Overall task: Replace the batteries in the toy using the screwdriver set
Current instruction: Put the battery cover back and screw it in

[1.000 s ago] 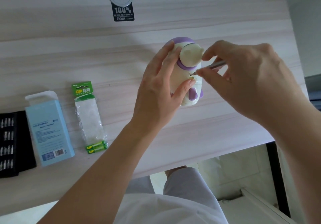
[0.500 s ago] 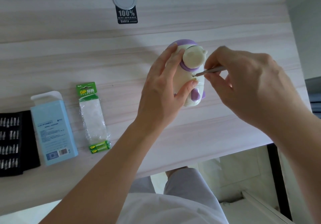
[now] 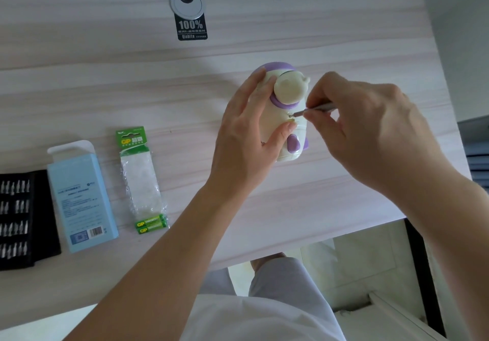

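Observation:
A cream and purple toy (image 3: pixel 287 107) lies on the light wooden desk (image 3: pixel 132 89), right of centre. My left hand (image 3: pixel 246 139) grips its left side, thumb pressed on the body near a small screw. My right hand (image 3: pixel 370 134) pinches a thin metal screwdriver (image 3: pixel 315 109) whose tip sits on that screw. A GP battery pack (image 3: pixel 141 179) with two green batteries at its bottom end lies to the left. The black bit tray (image 3: pixel 18 219) of the screwdriver set is at the left edge, with its light blue box (image 3: pixel 82 197) beside it.
A round cable grommet (image 3: pixel 187 3) with a black "100%" sticker (image 3: pixel 191 28) sits at the back of the desk. The desk's front edge runs diagonally below my arms; my knee and a tiled floor show under it.
My right hand has turned slightly around the screwdriver, fingers shifting on the shaft while the tip stays on the screw. The left hand keeps its hold on the toy. The view has shifted a little.

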A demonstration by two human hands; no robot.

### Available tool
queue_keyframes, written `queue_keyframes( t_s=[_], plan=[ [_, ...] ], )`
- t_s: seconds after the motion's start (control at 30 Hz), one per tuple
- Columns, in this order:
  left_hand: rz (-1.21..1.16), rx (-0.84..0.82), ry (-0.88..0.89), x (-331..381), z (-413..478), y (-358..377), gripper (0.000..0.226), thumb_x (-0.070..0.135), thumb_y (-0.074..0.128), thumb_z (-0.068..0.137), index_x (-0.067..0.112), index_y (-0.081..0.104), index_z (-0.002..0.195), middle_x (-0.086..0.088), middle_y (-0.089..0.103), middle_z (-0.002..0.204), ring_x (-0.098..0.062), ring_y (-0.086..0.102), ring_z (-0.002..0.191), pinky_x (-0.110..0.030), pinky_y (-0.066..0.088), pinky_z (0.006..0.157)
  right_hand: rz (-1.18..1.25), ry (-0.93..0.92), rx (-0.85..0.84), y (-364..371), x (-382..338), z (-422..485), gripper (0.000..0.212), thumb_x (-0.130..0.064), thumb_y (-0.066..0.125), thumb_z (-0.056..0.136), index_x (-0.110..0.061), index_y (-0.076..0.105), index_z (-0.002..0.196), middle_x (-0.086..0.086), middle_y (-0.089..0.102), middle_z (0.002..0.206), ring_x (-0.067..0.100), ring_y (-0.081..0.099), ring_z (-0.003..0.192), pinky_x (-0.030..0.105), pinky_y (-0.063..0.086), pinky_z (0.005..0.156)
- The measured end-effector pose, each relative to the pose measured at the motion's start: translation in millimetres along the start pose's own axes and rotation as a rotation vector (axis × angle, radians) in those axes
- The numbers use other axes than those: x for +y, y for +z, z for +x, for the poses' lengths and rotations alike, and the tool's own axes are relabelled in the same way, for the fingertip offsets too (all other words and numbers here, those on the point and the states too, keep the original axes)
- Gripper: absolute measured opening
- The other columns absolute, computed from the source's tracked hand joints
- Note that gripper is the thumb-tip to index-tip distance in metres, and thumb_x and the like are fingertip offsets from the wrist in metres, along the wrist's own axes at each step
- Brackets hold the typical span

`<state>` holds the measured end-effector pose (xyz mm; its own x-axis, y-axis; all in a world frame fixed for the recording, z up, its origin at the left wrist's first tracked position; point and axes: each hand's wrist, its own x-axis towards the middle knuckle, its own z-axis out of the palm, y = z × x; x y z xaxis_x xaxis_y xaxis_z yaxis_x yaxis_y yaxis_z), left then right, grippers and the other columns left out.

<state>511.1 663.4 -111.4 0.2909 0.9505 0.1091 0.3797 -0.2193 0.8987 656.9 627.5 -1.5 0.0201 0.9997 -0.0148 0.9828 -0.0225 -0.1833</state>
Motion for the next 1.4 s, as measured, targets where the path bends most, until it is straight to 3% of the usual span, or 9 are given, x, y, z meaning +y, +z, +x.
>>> queue_keyframes(
  t_s=[0.2,0.4,0.67,0.8,0.87,1.03,1.13,1.27,1.4],
  plan=[
    [-0.009,0.005,0.002,0,0,0,0.063,0.026,0.072,0.087,0.014,0.05,0.145,-0.001,0.042,0.154,-0.016,0.045,0.138,-0.043,0.048,0.102,-0.095,0.118,0.07,9,3,5,0.05,-0.052,0.051,0.098,-0.009,0.058,0.075,0.013,0.052,0.057,0.036,0.047,0.051,0.031,0.035,0.051],
    [-0.006,0.012,0.008,-1,0,1,0.063,0.028,0.074,0.087,0.014,0.051,0.144,-0.002,0.043,0.154,-0.017,0.045,0.138,-0.042,0.047,0.104,-0.006,-0.004,-0.058,-5,-1,5,0.014,-0.033,0.056,0.097,-0.02,0.056,0.103,0.0,0.068,0.085,0.036,0.06,0.072,0.044,0.053,0.063],
    [-0.018,0.014,0.007,-1,-1,0,0.063,0.026,0.073,0.087,0.014,0.05,0.145,-0.001,0.042,0.154,-0.016,0.045,0.138,-0.042,0.048,0.103,-0.132,0.064,0.022,4,-2,7,0.048,-0.047,0.053,0.099,-0.005,0.059,0.075,0.011,0.044,0.054,0.033,0.043,0.048,0.032,0.032,0.051],
    [-0.015,0.012,0.023,-2,0,1,0.064,0.028,0.074,0.087,0.013,0.051,0.144,-0.002,0.043,0.153,-0.017,0.046,0.138,-0.042,0.048,0.103,-0.078,-0.011,-0.052,-5,-3,5,0.021,-0.037,0.053,0.098,-0.016,0.056,0.101,0.004,0.065,0.08,0.037,0.058,0.066,0.041,0.05,0.059],
    [-0.016,0.007,0.021,-2,1,1,0.063,0.028,0.074,0.087,0.013,0.051,0.143,-0.002,0.043,0.154,-0.017,0.045,0.138,-0.043,0.048,0.103,-0.096,-0.058,-0.048,-7,-5,4,0.013,-0.029,0.054,0.098,-0.016,0.053,0.101,0.003,0.065,0.082,0.038,0.057,0.066,0.042,0.05,0.057],
    [-0.022,0.011,0.017,-1,1,2,0.061,0.026,0.073,0.087,0.014,0.052,0.143,-0.001,0.042,0.154,-0.016,0.045,0.138,-0.043,0.048,0.101,-0.212,-0.003,-0.018,-1,-3,9,0.039,-0.042,0.056,0.098,-0.007,0.057,0.081,0.009,0.046,0.056,0.034,0.045,0.049,0.034,0.032,0.053],
    [-0.022,0.01,0.019,-1,0,0,0.063,0.025,0.073,0.086,0.013,0.051,0.144,-0.001,0.042,0.154,-0.016,0.044,0.138,-0.042,0.048,0.102,-0.194,0.065,-0.016,-1,-2,8,0.05,-0.051,0.053,0.097,-0.007,0.058,0.073,0.007,0.037,0.051,0.032,0.042,0.048,0.033,0.031,0.054],
    [-0.014,0.01,0.027,-2,1,0,0.064,0.027,0.074,0.086,0.012,0.051,0.144,-0.002,0.043,0.154,-0.018,0.046,0.138,-0.043,0.048,0.102,-0.092,0.037,-0.073,-7,-4,5,0.025,-0.043,0.054,0.097,-0.019,0.058,0.104,0.002,0.067,0.083,0.037,0.061,0.071,0.043,0.051,0.063],
    [-0.014,0.006,0.022,-2,1,0,0.064,0.028,0.074,0.087,0.013,0.051,0.144,-0.001,0.042,0.154,-0.017,0.045,0.138,-0.043,0.048,0.102,-0.15,-0.045,-0.044,-6,-8,2,0.011,-0.027,0.054,0.099,-0.016,0.055,0.099,0.003,0.066,0.082,0.039,0.058,0.066,0.04,0.047,0.055]
  ],
)
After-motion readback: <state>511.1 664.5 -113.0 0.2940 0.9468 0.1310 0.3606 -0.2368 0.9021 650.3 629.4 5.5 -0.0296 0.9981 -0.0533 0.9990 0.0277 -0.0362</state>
